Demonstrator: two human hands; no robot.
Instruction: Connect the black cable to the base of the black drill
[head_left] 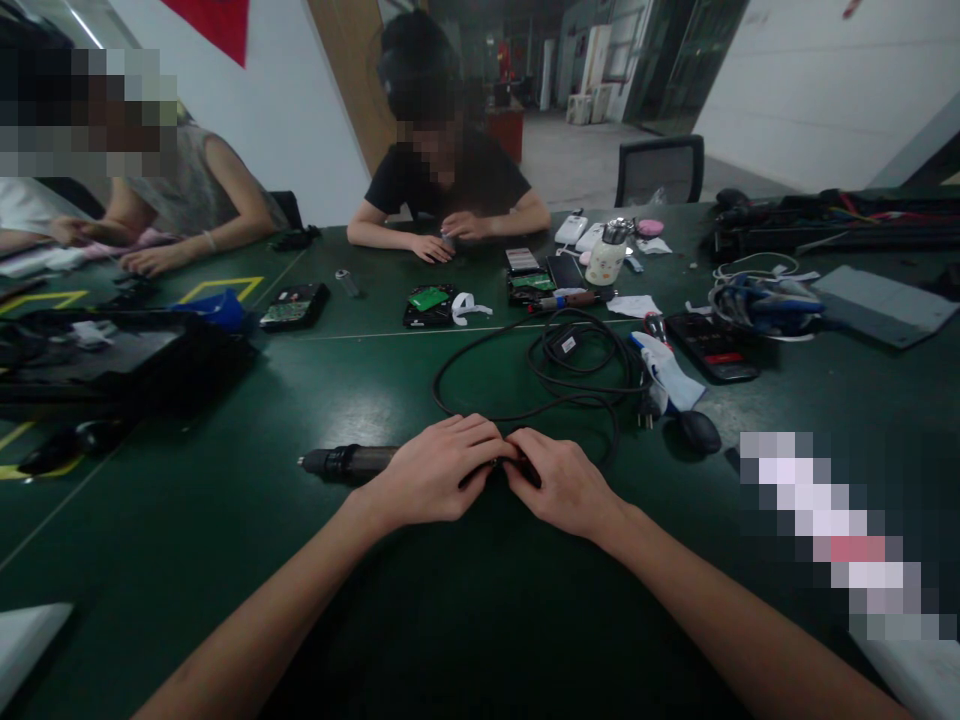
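Note:
A dark electric screwdriver (346,463) lies flat on the green table (225,560), its tip pointing left. My left hand (439,470) is wrapped over the tool's rear end, fingers curled. My right hand (564,485) touches it from the right, its fingertips pinched on a small dark part where the black cable (525,400) joins the tool. What sits between the fingers is mostly hidden. The cable coils away toward the far side of the table.
A person in black sits across the table, hands together near circuit boards (429,298). Another person sits at the far left. A black tray (112,360), a computer mouse (699,430), a phone (712,348), a white bottle (606,258) and cable bundles (757,300) surround the work area.

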